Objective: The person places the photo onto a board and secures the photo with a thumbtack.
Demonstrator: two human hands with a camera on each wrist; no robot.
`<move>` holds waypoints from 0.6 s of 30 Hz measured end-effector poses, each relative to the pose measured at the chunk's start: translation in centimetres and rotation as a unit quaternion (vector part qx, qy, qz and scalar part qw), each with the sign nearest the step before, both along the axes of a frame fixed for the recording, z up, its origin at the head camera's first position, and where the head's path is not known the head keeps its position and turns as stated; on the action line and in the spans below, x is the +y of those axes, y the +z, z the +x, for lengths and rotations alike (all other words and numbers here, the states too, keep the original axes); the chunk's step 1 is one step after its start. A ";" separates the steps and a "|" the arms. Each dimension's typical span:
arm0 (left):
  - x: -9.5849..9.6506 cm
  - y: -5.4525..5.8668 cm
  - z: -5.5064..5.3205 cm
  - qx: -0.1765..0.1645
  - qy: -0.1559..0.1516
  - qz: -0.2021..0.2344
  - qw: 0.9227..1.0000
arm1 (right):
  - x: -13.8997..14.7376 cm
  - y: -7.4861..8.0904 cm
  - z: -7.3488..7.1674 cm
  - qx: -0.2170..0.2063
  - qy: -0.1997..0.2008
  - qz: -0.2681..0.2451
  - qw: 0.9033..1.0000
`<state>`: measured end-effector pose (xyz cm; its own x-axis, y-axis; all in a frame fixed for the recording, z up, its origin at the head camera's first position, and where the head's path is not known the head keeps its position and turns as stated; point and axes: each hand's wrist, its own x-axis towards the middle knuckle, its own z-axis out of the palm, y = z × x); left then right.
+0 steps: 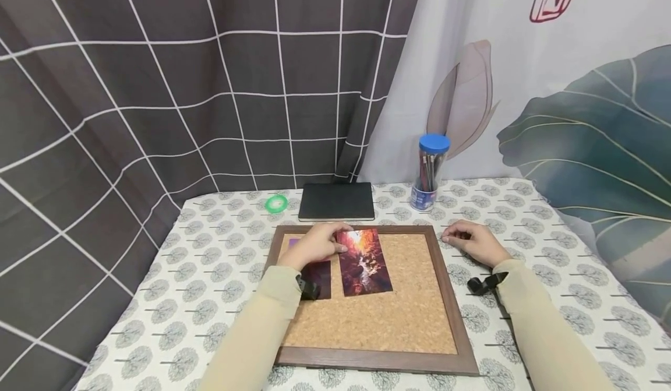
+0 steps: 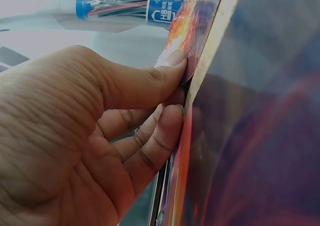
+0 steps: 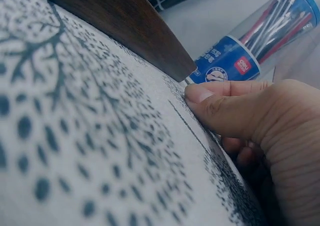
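A glossy photo print (image 1: 365,268) with a red-orange glow at its top lies slightly tilted over the cork board (image 1: 403,321). My left hand (image 1: 314,243) pinches its upper left edge. In the left wrist view the thumb (image 2: 150,84) presses on the photo's face near the edge, with other fingers beside and under it. Another dark purple photo (image 1: 321,274) lies on the board's left side, partly hidden by my left wrist. My right hand (image 1: 476,243) rests on the tablecloth just outside the frame's upper right corner, fingers loosely curled, holding nothing.
The board has a brown wooden frame (image 1: 377,359). Behind it lie a black notebook (image 1: 336,201) and a round green roll (image 1: 276,203). A clear tube of pencils with a blue lid (image 1: 431,169) stands at the back right. Curtains hang behind the table.
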<state>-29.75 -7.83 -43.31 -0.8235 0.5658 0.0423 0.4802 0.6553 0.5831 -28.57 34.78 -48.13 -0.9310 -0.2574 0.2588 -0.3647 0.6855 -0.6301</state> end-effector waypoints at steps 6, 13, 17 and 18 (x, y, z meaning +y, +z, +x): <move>0.3 -0.3 0.1 -0.001 -0.002 0.000 1.000 | 0.1 -0.3 0.3 -0.015 -0.023 -0.015 1.000; 0.4 -0.9 0.0 0.014 -0.001 -0.013 1.000 | 0.1 -0.4 0.2 -0.015 -0.027 -0.017 0.999; 0.3 -0.6 -0.1 0.022 -0.001 -0.020 1.000 | -0.1 -0.2 0.0 -0.007 -0.027 -0.021 0.999; 0.3 -0.4 -0.2 0.022 -0.002 -0.021 1.000 | -0.1 -0.1 0.0 -0.005 -0.028 -0.022 0.999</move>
